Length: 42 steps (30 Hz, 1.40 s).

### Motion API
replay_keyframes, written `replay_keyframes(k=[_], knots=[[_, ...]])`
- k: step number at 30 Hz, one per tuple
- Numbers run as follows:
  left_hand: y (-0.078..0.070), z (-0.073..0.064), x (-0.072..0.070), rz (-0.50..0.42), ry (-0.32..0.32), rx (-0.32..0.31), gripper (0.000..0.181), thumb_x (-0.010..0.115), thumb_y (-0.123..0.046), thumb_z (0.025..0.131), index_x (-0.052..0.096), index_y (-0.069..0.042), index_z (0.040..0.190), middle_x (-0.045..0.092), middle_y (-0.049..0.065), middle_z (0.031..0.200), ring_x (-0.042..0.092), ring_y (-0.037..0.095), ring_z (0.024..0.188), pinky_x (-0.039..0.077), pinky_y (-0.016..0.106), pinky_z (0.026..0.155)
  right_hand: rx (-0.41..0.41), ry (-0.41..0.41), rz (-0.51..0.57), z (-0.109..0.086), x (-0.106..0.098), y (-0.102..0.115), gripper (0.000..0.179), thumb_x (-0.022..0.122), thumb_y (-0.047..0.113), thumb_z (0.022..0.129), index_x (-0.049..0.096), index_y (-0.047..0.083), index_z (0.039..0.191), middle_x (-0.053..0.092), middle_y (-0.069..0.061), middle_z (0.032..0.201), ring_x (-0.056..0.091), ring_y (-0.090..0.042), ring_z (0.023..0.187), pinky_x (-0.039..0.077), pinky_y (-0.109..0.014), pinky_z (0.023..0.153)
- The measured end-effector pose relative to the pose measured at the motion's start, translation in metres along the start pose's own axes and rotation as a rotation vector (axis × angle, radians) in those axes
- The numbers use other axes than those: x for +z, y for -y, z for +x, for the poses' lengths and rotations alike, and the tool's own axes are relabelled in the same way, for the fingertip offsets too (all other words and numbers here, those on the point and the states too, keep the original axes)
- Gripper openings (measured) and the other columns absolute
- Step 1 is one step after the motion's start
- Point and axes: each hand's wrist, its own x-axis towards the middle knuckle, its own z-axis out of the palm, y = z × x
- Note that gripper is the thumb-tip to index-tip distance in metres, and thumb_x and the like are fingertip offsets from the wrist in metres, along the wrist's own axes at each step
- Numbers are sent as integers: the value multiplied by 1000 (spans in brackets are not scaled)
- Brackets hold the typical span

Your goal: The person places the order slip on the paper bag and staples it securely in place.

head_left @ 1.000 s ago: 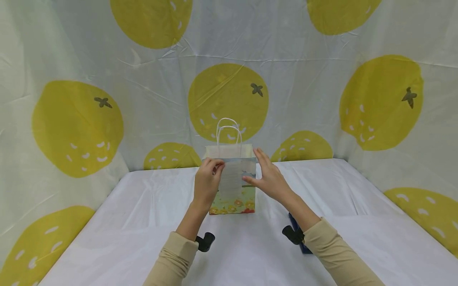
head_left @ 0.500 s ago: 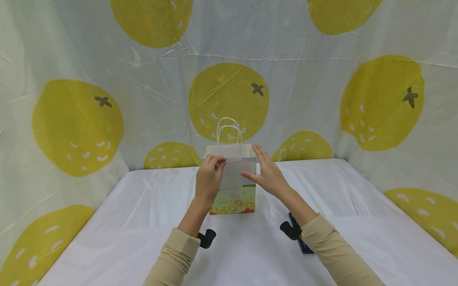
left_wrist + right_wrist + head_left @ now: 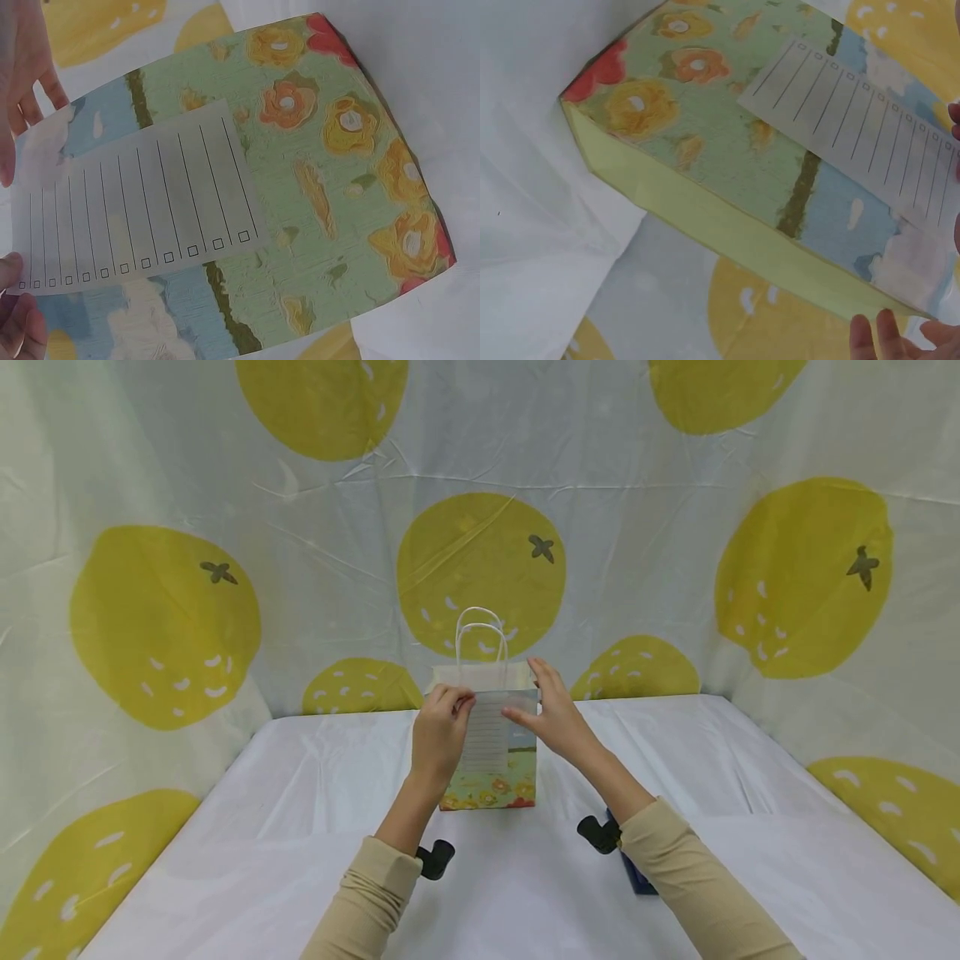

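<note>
A small paper bag with a painted flower and sky print stands upright on the table, its white twisted handles raised. Against its front is a translucent lined checklist sheet, with a column of small boxes along one side. My left hand pinches the sheet's upper left corner between thumb and fingers. At the upper right of the bag is my right hand, fingers extended along the bag's side edge and thumb reaching over the front near the sheet's upper right corner. Whether that thumb touches the sheet is hard to tell.
A dark blue flat object lies on the white table cloth, partly hidden under my right forearm. Behind the table hangs a white curtain with big yellow fruit prints. Both wrists carry black camera mounts.
The sheet has come to lie flatter and straighter on the bag's front. My right hand has shifted slightly up and left, its thumb closer to the sheet's corner. My left hand has barely moved.
</note>
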Motion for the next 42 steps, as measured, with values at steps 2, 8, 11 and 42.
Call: replay_keyframes(k=[2, 8, 11, 42], knots=[[0, 0, 0, -2, 1, -3, 5, 65, -8, 82, 67, -3, 84, 61, 7, 82, 55, 15, 69, 50, 24, 63, 4, -7, -4, 2, 0, 0, 87, 66, 34, 82, 13, 7, 146, 16, -18, 149, 36, -37, 127, 41, -49, 96], [1, 1, 1, -1, 1, -8, 5, 65, -8, 82, 67, -4, 84, 61, 7, 82, 56, 15, 70, 50, 25, 64, 15, -31, -19, 7, 2, 2, 85, 66, 34, 82, 16, 7, 145, 21, -17, 147, 40, -35, 120, 44, -49, 90], [1, 1, 1, -4, -8, -6, 5, 65, -8, 82, 67, -3, 84, 61, 7, 82, 57, 15, 70, 51, 25, 64, 19, -32, -27, 9, 2, 3, 85, 65, 36, 82, 17, 7, 145, 21, -17, 147, 42, -34, 119, 46, -47, 87], [2, 2, 2, -33, -4, -75, 7, 67, -10, 81, 68, -3, 84, 62, 7, 82, 58, 16, 69, 50, 25, 62, 43, 73, -52, 21, -3, 3, 81, 64, 29, 83, 17, 8, 146, 31, -17, 144, 47, -29, 106, 45, -40, 79]])
